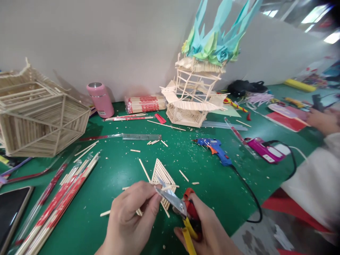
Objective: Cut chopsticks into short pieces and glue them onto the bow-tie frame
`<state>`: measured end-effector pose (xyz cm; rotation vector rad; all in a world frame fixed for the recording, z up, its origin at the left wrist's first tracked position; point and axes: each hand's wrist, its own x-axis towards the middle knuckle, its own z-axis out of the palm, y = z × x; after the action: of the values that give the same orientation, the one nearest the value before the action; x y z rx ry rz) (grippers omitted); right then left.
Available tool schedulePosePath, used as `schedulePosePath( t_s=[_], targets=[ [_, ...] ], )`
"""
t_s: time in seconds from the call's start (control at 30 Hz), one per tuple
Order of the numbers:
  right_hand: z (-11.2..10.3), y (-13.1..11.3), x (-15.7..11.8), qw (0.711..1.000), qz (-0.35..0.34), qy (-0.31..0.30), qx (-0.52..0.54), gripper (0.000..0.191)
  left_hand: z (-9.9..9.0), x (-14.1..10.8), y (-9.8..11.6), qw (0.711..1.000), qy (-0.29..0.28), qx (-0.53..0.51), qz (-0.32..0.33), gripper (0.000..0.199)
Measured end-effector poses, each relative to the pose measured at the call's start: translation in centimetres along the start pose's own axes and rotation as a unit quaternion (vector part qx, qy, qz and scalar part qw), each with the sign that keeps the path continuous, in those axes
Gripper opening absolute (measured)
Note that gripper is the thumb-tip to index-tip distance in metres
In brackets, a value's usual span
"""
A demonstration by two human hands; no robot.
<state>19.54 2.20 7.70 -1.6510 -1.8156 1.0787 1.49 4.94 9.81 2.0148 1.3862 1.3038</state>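
Pinching a short, pale, round wooden stick btwn thumb & forefinger w/ L hand, prob. to keep it steady by the metal; grasping silver-bladed scissors w/ red & yellow handles in R hand, curled round them for control. Can't tell exact contact w/ blades

Seeing triangular pale-wood panel of parallel sticks flat on green desk, just beyond & partly under the hands, prob. laid there for easy reach; near part hidden. Pointing narrow tip away, twd wall, w/ long axis running far-L to near-R. Pointing blades up-L twd L fingertips; held stick running roughly sideways, as far as visible

Also seeing blue hot-glue gun w/ orange trigger on R side, nozzle twd L, within reach; red-and-white-wrapped bundles of long sticks on L, lying lengthwise, far ends angled R, prob. handy for L hand
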Motion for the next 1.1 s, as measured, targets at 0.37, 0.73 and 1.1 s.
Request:
schedulePosePath(
  t_s=[0.37,0.73,1.1],
  targets=[
    [0.9,1.1,-0.3,0.994,-0.006,0.026,0.105,0.029,0.1,0.1,0.9,1.0,-0.002,0.023,0.005,0.012],
    [2.2,2.3,-1.2,0.978,0.032,0.105,0.177,0.053,0.4,0.3,0.9,0.999,0.001,0.036,0.004,0.012],
    [0.6,3.0,-0.7,0.985,-0.115,0.12,-0.05,0.039,0.4,0.0,0.8,0.999,0.024,0.03,0.02,0.012]
  ],
)
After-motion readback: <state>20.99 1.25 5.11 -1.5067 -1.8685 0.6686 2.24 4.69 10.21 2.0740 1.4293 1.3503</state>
